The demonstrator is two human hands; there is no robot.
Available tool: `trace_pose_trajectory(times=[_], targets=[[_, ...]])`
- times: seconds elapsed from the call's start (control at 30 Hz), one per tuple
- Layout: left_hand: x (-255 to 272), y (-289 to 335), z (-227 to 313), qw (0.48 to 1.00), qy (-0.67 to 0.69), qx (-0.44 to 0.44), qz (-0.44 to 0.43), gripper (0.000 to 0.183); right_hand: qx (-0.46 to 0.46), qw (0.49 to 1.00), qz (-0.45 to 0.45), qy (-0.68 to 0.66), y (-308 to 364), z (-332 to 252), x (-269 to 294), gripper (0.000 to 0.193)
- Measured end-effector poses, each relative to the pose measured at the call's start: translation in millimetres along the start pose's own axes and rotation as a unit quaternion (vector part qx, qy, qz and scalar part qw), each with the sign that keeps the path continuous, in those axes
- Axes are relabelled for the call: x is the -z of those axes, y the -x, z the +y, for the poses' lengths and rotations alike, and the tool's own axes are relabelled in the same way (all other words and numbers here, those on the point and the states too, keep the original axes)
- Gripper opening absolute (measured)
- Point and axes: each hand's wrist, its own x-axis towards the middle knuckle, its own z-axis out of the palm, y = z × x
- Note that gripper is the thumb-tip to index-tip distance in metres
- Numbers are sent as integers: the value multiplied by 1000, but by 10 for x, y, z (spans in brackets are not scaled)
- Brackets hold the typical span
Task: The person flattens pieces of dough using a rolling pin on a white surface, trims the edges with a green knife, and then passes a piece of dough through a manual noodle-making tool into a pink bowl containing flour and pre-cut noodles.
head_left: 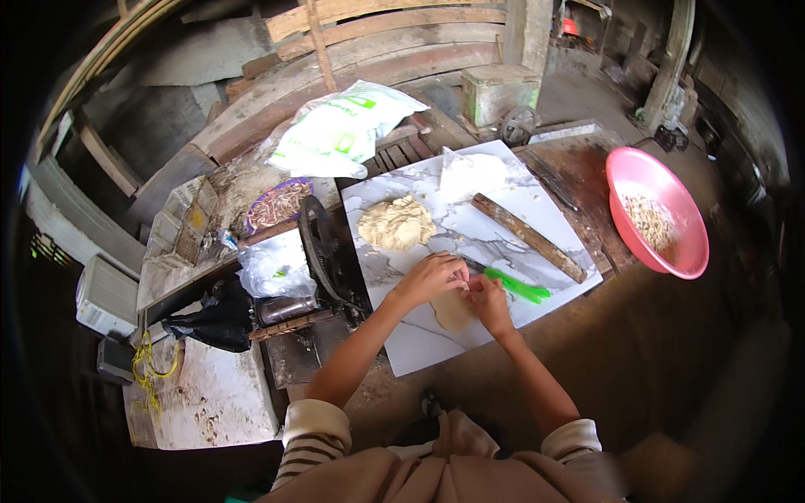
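Over the near part of a marbled white board point(419, 341), my left hand point(441, 277) and my right hand point(490, 305) meet with fingertips pinched together. A small pale bit, which looks like dough, is between them; the fingers mostly hide it. Just beneath lies a thin, flat sheet of dough point(451, 312), its far edge covered by the hands. Right beside my right hand rests a knife with a bright green handle point(518, 286). Farther off sits a rough yellowish lump of dough point(396, 223). A round wooden rolling stick point(528, 237) lies slanted across the board's right side.
A clear bag of white powder point(474, 174) stands at the board's far edge. To the right is a pink basin point(620, 172) with pale pieces inside. A black handwheel point(319, 251) rises at the left, by a purple-rimmed tray of brownish strips point(279, 205). Behind lies a white sack point(335, 134).
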Motion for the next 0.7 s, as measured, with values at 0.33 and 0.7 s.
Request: trace_pose_trajectory(times=[0.33, 0.7], targets=[[380, 339, -525, 910, 30, 254, 326, 11, 38, 999, -23, 2, -1277, -326, -696, 21], [126, 548, -1204, 823, 180, 371, 390, 30, -70, 993, 64, 71, -1348, -54, -930, 39]])
